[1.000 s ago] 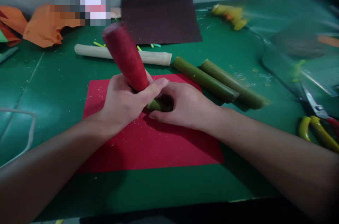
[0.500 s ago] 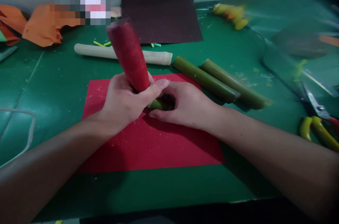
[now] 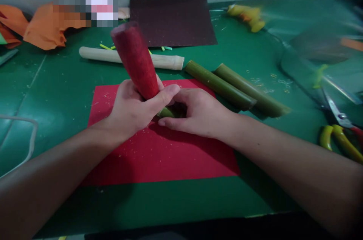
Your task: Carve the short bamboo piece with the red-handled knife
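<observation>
My left hand [image 3: 133,105] is closed around the lower, narrower end of a thick red tapered cylinder [image 3: 136,56]. The cylinder leans up and to the left, and its wide end is at the top. What lies at its lower end is hidden by my fingers. My right hand [image 3: 195,113] curls around a short green bamboo piece [image 3: 168,112], of which only a small part shows. Both hands meet over a red sheet [image 3: 176,156] sprinkled with fine shavings.
Two green bamboo tubes [image 3: 221,84] and a peeled pale stick [image 3: 167,61] lie beyond my hands on the green table [image 3: 159,204]. A dark sheet [image 3: 176,20], orange cloth-like pieces [image 3: 47,28] and a yellow corded tool [image 3: 246,16] are farther back. Scissors [image 3: 342,119] lie right.
The top of the red cylinder has tipped slightly left and down. Both hands keep nearly the same place and grip.
</observation>
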`<state>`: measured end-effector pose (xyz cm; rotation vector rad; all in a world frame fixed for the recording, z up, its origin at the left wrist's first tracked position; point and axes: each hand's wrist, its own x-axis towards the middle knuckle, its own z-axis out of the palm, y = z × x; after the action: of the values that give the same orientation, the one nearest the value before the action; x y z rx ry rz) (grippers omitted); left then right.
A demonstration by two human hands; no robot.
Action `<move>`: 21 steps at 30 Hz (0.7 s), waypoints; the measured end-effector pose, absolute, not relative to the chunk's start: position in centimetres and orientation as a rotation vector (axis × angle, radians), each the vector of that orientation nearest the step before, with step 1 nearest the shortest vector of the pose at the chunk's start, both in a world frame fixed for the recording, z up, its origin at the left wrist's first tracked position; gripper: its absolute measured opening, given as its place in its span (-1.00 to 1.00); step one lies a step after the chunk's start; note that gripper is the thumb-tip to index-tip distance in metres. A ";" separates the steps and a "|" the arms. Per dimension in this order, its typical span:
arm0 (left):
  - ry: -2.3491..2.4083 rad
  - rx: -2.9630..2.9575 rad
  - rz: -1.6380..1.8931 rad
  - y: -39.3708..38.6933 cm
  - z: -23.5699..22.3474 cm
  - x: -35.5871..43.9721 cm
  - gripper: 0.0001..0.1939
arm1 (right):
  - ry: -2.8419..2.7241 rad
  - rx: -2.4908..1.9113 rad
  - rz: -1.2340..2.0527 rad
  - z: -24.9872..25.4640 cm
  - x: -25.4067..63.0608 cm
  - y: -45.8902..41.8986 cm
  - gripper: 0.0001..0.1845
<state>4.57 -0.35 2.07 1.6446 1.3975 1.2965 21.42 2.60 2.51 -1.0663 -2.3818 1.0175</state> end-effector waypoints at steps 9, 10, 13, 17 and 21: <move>1.433 1.600 1.272 -0.4 1.9 4.8 -0.63 | -2.383 -1.083 1.020 2.4 21.5 2.7 -0.73; 1.430 1.613 1.259 -0.4 1.9 4.8 -0.61 | -2.381 -1.083 1.028 2.4 21.5 2.7 -0.73; 1.429 1.642 1.236 -0.3 1.8 4.6 -0.57 | -2.375 -1.073 1.051 2.3 21.4 2.7 -0.72; 1.421 1.662 1.217 -0.3 1.9 4.4 -0.59 | -2.375 -1.058 1.060 2.3 21.3 2.7 -0.72; 1.393 1.677 1.203 -0.3 2.0 4.5 -0.65 | -2.366 -1.054 1.046 2.3 21.3 2.7 -0.71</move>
<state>4.47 -0.27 2.01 1.6766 1.3934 1.2034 21.29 2.66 2.27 -1.0542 -2.3665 1.0459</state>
